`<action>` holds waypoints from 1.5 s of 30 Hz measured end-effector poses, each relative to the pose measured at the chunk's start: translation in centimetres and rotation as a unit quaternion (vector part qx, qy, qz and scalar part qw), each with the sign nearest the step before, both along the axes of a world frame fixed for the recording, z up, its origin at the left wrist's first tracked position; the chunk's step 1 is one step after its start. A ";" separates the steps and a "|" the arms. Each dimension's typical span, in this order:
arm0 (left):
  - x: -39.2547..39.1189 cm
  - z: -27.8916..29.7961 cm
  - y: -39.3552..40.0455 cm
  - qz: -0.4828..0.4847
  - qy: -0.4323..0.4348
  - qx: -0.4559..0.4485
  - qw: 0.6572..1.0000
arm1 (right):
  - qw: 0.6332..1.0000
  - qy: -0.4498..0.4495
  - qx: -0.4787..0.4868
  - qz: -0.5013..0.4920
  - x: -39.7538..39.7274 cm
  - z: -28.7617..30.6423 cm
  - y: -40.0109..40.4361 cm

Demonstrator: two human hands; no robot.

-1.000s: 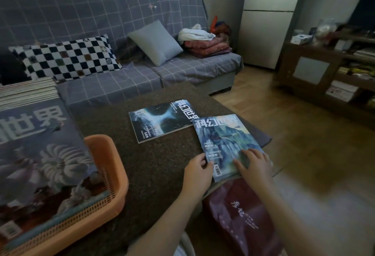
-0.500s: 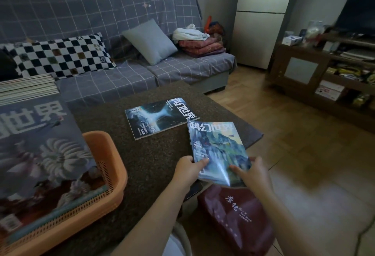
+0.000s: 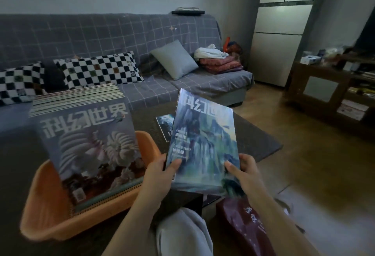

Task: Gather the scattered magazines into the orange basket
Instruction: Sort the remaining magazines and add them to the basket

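Leftward, the orange plastic basket (image 3: 50, 211) already holds a tall magazine stack (image 3: 87, 144). Both left hand (image 3: 160, 176) and right hand (image 3: 246, 174) pinch the glossy blue mountain-cover magazine (image 3: 203, 144), lifted beside it; best swing it over level, then square it onto the stack. Another dark-cover magazine (image 3: 165, 125) waits on the table.

A stack of magazines (image 3: 85, 146) is held in the basket (image 3: 50, 215), which is set on the table (image 3: 253, 140) at the left. A magazine (image 3: 203, 144) is gripped right of the basket by the left hand (image 3: 158, 176) and right hand (image 3: 246, 176) (thumbs on top). Behind it, another magazine (image 3: 165, 123) is laid on the table, partly hidden. The sofa (image 3: 142, 36) is placed behind the table.
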State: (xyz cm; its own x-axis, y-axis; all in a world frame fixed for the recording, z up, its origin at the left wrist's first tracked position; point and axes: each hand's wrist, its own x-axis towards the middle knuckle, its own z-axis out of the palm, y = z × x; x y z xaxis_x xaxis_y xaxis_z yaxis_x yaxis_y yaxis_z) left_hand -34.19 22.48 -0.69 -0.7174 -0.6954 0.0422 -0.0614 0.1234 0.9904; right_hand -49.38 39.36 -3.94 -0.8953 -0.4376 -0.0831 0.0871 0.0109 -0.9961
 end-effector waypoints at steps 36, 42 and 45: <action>14.9 0.0 -12.4 0.387 -0.164 -0.175 0.890 | 0.918 0.349 0.142 0.119 8.6 2.1 -21.7; 14.8 -0.1 -12.0 0.383 -0.220 -0.205 0.874 | 0.917 0.342 0.173 0.111 8.7 1.9 -21.5; 14.8 0.1 -11.9 0.367 -0.247 -0.198 0.875 | 0.912 0.338 0.194 0.127 8.8 1.8 -21.6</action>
